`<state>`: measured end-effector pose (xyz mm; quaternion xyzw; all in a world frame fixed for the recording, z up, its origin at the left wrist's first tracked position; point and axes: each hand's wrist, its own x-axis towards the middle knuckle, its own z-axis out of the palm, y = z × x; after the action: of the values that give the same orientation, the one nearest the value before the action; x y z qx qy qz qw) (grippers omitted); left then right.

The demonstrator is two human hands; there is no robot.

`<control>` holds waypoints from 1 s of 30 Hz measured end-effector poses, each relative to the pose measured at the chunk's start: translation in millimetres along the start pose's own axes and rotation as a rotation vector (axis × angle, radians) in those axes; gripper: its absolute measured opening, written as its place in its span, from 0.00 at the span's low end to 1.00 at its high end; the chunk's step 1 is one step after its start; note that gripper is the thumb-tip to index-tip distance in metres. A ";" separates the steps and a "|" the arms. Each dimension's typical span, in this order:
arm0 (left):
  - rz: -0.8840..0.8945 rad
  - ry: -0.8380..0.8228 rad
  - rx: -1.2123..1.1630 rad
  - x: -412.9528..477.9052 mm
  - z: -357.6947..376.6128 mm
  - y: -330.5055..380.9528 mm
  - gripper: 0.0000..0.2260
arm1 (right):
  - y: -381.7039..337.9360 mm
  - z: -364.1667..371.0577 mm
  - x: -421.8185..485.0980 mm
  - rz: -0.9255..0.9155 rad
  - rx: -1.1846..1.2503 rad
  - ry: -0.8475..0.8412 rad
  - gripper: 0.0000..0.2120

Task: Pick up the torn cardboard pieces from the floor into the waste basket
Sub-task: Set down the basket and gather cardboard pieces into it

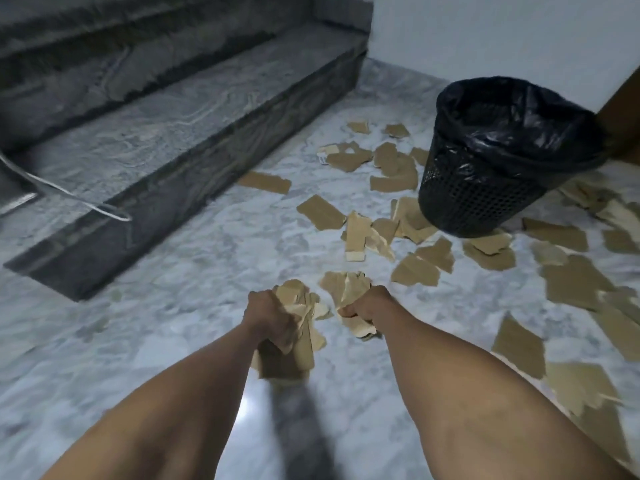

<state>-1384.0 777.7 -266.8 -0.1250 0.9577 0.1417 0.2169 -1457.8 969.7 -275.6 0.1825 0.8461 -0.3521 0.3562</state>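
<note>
Both hands hold bundles of torn cardboard above the marble floor [194,271] — the left hand [268,315] with fingers clamped round a thick wad [294,351], the right hand [367,303] gripping a smaller, somewhat blurred bunch [346,289]. More scattered pieces [391,171] lie around the black waste basket [485,188], far right.

no readable text, no labels, no nos or signs

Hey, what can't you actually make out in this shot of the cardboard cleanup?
Waste basket contents: head view, black liner and angle hide them.
White cable: head view, left edge cuts it off.
Piece count in left grip and right grip: head view, the grips cover the bundles.
Far-right cardboard pieces: head view, blurred.
</note>
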 end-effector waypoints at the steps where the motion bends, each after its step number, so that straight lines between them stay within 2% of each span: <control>1: -0.034 0.021 -0.073 1.4 -5.8 3.5 0.16 | -4.6 -3.8 -4.3 -0.036 0.047 0.006 0.36; 5: -0.142 0.267 -0.528 19.8 -68.1 36.2 0.17 | -64.5 -70.5 -24.3 -0.293 0.138 0.131 0.36; 8: -0.008 0.461 -0.769 39.4 -149.6 90.9 0.18 | -123.2 -161.5 -61.0 -0.490 0.162 0.298 0.35; 11: 0.172 0.577 -0.926 51.1 -225.1 167.1 0.20 | -156.6 -249.9 -96.7 -0.606 0.233 0.432 0.27; 13: 0.289 0.593 -0.935 51.3 -260.1 222.7 0.20 | -157.9 -295.5 -107.2 -0.639 0.310 0.527 0.25; 16: 0.389 0.566 -0.871 47.1 -279.7 298.7 0.15 | -143.3 -339.9 -104.8 -0.634 0.438 0.610 0.24; 22: 0.476 0.612 -0.656 56.0 -252.2 399.0 0.15 | -98.6 -397.8 -64.7 -0.574 0.585 0.581 0.20; 26: 0.471 0.468 -0.591 89.9 -244.5 431.3 0.22 | -79.1 -423.1 -30.6 -0.501 0.578 0.447 0.37; 30: 0.385 0.374 -0.415 119.7 -249.6 449.3 0.25 | -59.4 -445.3 4.7 -0.469 0.633 0.533 0.33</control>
<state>-1718.7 1092.3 -7.1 -0.0072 0.9377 0.3466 -0.0232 -1705.3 1252.5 -29.5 0.1700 0.7775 -0.6044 -0.0357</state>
